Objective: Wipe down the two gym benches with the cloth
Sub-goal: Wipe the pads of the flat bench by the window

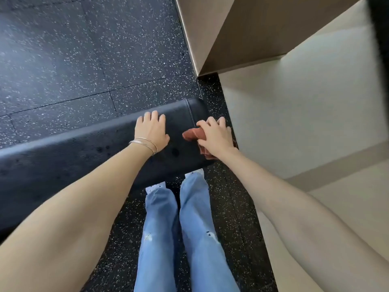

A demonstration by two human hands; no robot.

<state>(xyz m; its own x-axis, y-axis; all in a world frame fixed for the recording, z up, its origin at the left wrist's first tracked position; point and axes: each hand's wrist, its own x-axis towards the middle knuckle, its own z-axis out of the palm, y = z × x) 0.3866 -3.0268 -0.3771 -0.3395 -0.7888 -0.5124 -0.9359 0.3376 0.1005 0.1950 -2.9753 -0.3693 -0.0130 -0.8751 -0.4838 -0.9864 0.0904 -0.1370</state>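
My right hand point(214, 137) clamped the soft, limp cloth point(192, 134), bunched, at the bench's point(63, 161) right end. My left hand point(152, 128) lay flat, fingers apart, bracing the firm, slick-looking padding.

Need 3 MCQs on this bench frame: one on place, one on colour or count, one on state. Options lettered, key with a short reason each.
1. Where is the cloth?
A. on the floor by the feet
B. at the bench's end nearest the wall, under the right hand
C. draped over the left forearm

2. What colour is the cloth?
A. white
B. blue
C. reddish brown

3. What is the left hand doing?
A. resting flat and open on the bench top
B. gripping a spray bottle
C. hanging clear of the bench

Key: 1 B, the right hand bunches the cloth at the padded end beside the wall; 2 C, rust-toned fabric shows left of and below that hand; 3 A, fingers are spread on the black pad, holding nothing.
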